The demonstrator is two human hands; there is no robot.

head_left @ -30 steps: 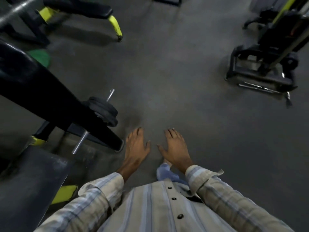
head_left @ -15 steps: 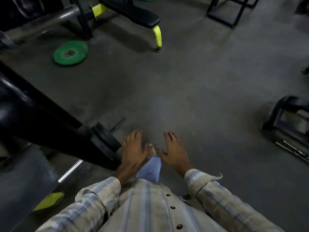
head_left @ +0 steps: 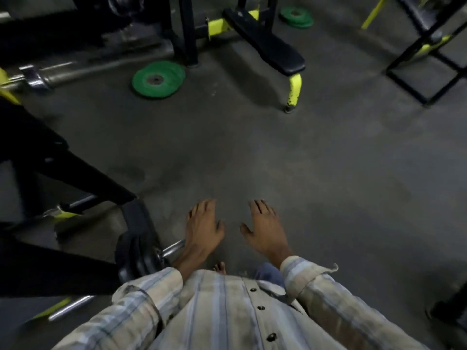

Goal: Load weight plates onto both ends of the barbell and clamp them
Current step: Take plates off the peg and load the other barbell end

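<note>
This is a gym. A dark rubber floor (head_left: pixel 316 173) runs across the whole view. Far ahead stands a padded black bench (head_left: pixel 267 44) on yellow-green legs. Green weight plates (head_left: pixel 158 79) lie stacked on the floor at far left, with more plates (head_left: pixel 297 16) beyond the bench. A steel barbell (head_left: pixel 75 69) lies at far left, and a black frame (head_left: pixel 427 59) stands at far right.

shirt (head_left: pixel 214 311): striped grey-blue, buttoned | sleeves: long, cuffed | trousers (head_left: pixel 269 271): blue
</note>
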